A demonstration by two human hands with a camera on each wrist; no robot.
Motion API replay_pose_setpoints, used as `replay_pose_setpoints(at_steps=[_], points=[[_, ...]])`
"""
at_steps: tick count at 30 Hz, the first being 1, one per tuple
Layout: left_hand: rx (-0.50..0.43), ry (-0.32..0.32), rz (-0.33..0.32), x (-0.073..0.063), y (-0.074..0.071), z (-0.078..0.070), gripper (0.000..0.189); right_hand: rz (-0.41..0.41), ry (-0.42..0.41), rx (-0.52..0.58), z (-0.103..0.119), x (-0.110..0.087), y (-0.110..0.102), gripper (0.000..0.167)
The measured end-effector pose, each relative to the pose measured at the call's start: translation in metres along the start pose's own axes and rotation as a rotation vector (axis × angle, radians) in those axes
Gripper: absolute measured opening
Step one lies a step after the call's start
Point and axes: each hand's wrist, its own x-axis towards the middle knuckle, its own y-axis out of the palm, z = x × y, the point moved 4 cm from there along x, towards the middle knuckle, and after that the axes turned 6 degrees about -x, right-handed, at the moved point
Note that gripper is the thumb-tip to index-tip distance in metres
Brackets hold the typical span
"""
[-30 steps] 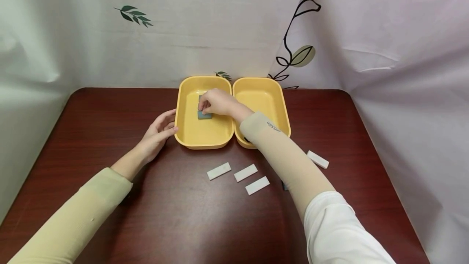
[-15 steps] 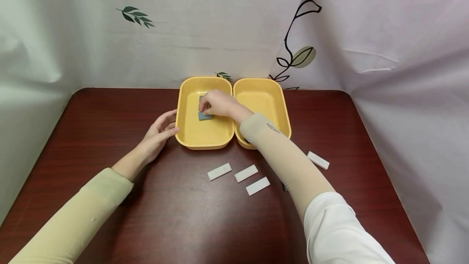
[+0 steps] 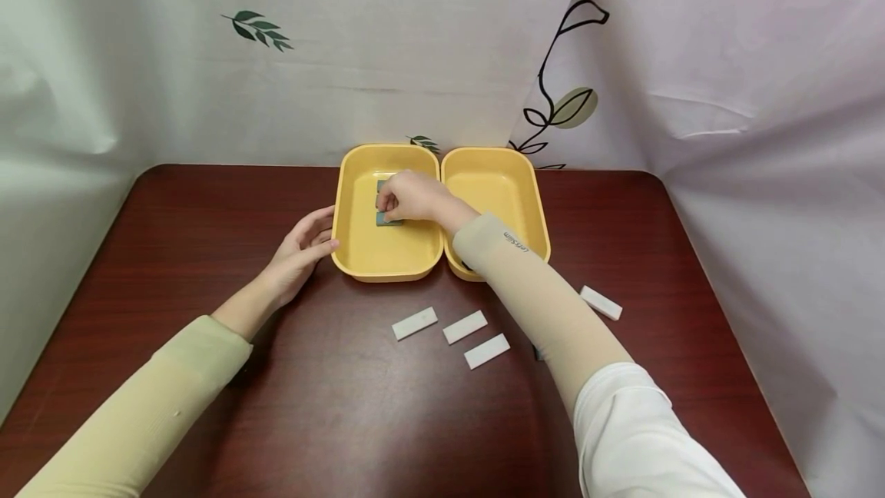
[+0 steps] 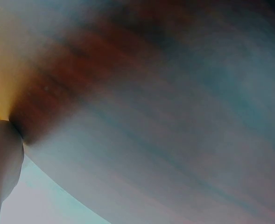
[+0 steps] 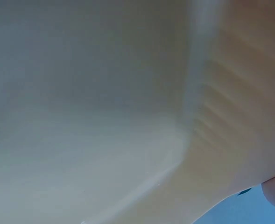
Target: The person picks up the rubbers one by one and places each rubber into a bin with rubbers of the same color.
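My right hand reaches into the left yellow tray in the head view. Its thumb and bent fingers pinch a small blue-grey rectangular block low over the tray floor. Just behind, another blue-grey block is partly covered by that hand. My left hand rests against the tray's outer left side, thumb at the rim and fingers extended along the wall. The left wrist view is mostly blurred, with a fingertip at the left edge. Blurred tray wall fills much of the right wrist view.
A second yellow tray stands directly right of the first, partly behind the right forearm. White rectangular blocks lie in front of the trays, and another white block lies right of the forearm. A patterned curtain backs the table.
The blue-grey block under my right fingers has shifted very slightly to the right, and a little more blue-grey shows beside those fingers. My left hand stays at the tray's side.
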Motion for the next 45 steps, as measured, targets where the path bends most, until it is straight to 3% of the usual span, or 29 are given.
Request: replay_pose_setpoints(at_steps=[45], points=[[0.021,-0.012,-0.007,0.0002,-0.0006,0.0004,0.062,0.01,-0.029,-0.045,-0.0007,0.0041,0.0036,0.021]])
